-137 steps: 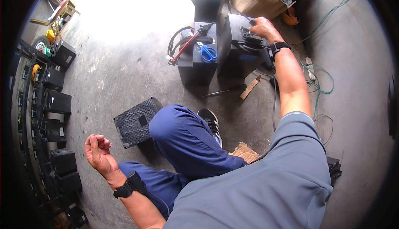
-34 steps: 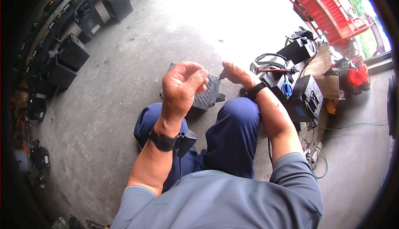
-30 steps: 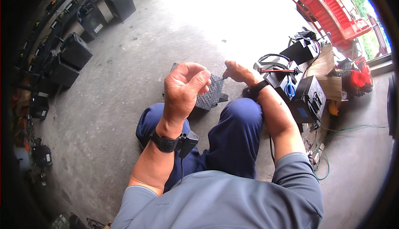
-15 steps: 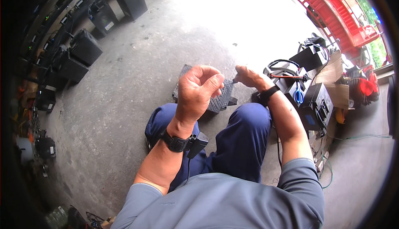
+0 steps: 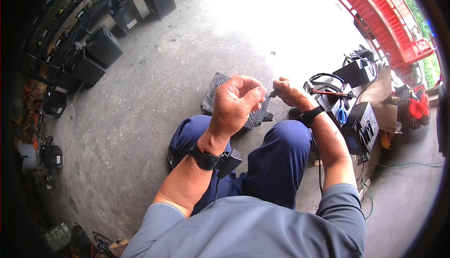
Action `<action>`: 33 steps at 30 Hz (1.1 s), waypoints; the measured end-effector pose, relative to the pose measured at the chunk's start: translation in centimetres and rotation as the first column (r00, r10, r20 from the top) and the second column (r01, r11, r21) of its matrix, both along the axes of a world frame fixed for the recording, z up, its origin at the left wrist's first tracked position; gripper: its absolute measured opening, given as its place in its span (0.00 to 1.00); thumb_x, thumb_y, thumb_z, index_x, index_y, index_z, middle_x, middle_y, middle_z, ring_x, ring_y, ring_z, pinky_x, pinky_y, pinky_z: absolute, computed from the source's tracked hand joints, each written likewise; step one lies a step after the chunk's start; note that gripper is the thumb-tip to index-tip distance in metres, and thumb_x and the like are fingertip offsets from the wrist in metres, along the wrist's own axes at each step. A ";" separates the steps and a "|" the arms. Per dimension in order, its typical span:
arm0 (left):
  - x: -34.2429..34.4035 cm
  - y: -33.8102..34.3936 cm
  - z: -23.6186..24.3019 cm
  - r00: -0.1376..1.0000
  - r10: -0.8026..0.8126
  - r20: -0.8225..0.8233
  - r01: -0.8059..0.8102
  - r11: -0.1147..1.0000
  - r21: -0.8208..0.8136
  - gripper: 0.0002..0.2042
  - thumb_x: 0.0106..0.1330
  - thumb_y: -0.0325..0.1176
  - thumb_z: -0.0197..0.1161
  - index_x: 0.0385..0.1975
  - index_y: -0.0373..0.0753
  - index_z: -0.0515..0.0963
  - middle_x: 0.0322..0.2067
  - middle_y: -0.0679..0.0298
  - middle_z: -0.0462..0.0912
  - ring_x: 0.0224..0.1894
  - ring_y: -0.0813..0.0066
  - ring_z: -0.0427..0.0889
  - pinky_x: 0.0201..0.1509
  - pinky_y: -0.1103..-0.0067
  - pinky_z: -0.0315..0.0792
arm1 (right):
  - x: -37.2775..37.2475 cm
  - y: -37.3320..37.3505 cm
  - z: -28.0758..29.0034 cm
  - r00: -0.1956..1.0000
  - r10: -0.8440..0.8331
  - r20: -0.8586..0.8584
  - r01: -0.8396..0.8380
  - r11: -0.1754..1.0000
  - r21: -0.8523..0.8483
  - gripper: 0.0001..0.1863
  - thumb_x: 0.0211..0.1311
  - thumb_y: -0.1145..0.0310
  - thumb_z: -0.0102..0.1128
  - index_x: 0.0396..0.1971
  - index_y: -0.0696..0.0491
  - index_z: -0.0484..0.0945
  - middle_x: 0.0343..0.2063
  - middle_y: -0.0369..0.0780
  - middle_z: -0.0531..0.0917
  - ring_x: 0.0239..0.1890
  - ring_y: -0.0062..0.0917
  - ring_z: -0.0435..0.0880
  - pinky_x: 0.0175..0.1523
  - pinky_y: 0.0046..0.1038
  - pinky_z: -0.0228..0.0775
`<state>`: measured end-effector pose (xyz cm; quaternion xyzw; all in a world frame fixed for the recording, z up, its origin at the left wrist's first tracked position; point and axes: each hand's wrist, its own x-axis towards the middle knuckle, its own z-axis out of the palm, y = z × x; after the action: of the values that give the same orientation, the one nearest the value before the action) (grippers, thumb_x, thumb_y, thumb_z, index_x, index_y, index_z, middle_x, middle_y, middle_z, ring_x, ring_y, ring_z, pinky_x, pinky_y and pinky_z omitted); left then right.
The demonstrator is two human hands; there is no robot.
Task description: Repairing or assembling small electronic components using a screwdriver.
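My left hand (image 5: 233, 103) is raised in front of my knees, its fingers curled and the thumb pressed to the fingertips. What the pinch holds, if anything, is too small to make out. Just right of it, my right hand (image 5: 291, 94) grips a small dark piece (image 5: 275, 92) at its fingertips, pointing toward the left hand. Below both hands a black box with a studded top (image 5: 213, 89) rests on the concrete floor, partly hidden by my left hand. A black strap with a small device (image 5: 229, 163) is on my left wrist.
Black battery-like cases (image 5: 360, 126) stand close on my right, with blue-handled scissors (image 5: 342, 114) and a cable loop (image 5: 327, 84) among them. Cardboard (image 5: 385, 101) lies behind. A rack with more black cases (image 5: 104, 46) lines the left. Red metal ramps (image 5: 382, 19) stand far right.
The view has shifted a little, so the surroundings sit further right. My two hands have come slightly closer together, and the dark piece in the right hand shows more plainly.
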<state>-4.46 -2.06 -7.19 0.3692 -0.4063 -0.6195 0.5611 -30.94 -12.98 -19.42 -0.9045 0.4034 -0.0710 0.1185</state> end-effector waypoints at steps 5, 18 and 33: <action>0.0 -0.2 -0.5 1.000 0.001 0.001 -0.001 1.000 -0.013 0.03 0.66 0.27 0.65 0.35 0.35 0.79 0.25 0.66 0.83 0.25 0.84 0.79 0.30 0.86 0.73 | -0.2 1.0 0.0 0.978 -0.191 0.084 0.175 0.971 0.161 0.12 0.58 0.63 0.64 0.36 0.54 0.78 0.29 0.46 0.82 0.41 0.43 0.82 0.44 0.39 0.73; 0.0 -0.1 -0.3 1.000 -0.003 0.028 0.003 1.000 -0.008 0.04 0.65 0.28 0.65 0.35 0.35 0.79 0.25 0.66 0.83 0.24 0.84 0.79 0.29 0.86 0.73 | -0.2 0.4 0.1 0.996 -0.053 -0.066 0.057 0.996 0.065 0.06 0.59 0.71 0.60 0.34 0.56 0.80 0.30 0.45 0.86 0.38 0.35 0.83 0.42 0.37 0.74; 0.0 -0.3 -0.6 0.999 0.009 0.036 -0.008 1.000 -0.023 0.05 0.66 0.28 0.65 0.35 0.35 0.79 0.25 0.66 0.82 0.23 0.83 0.79 0.28 0.86 0.73 | 0.6 0.4 2.1 0.988 -0.116 -0.104 0.136 0.968 0.211 0.18 0.57 0.60 0.65 0.46 0.52 0.80 0.38 0.46 0.84 0.43 0.40 0.83 0.47 0.37 0.74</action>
<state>-4.49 -2.38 -7.81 0.3758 -0.4219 -0.6056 0.5604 -30.36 -12.59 -17.27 -0.8609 0.4704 0.0073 0.1936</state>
